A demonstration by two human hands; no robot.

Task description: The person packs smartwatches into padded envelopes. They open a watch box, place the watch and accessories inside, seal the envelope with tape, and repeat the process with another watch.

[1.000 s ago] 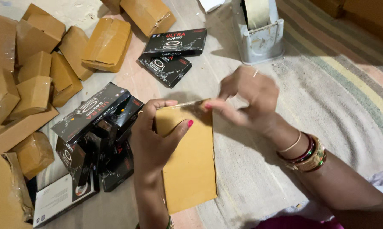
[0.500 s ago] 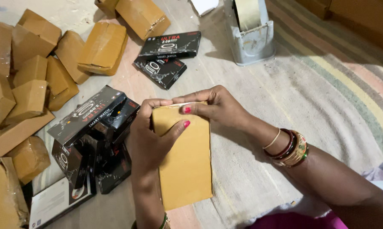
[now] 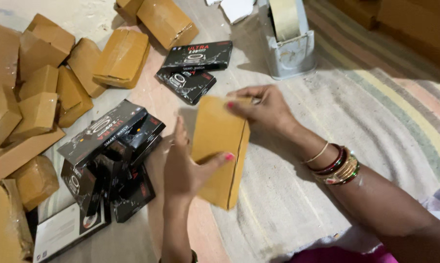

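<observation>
Holding one brown-wrapped box (image 3: pixel 220 146), left hand (image 3: pixel 183 168) and right hand (image 3: pixel 263 109) grip closed.

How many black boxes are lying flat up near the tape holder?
2. One black box lies nearest the grey tape dispenser; the other black box sits just below it. More black boxes are piled at the left, some may be hidden.

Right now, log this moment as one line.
left hand: holds brown-wrapped box | right hand: grips its top end | black boxes: left | tape dispenser: behind
</observation>
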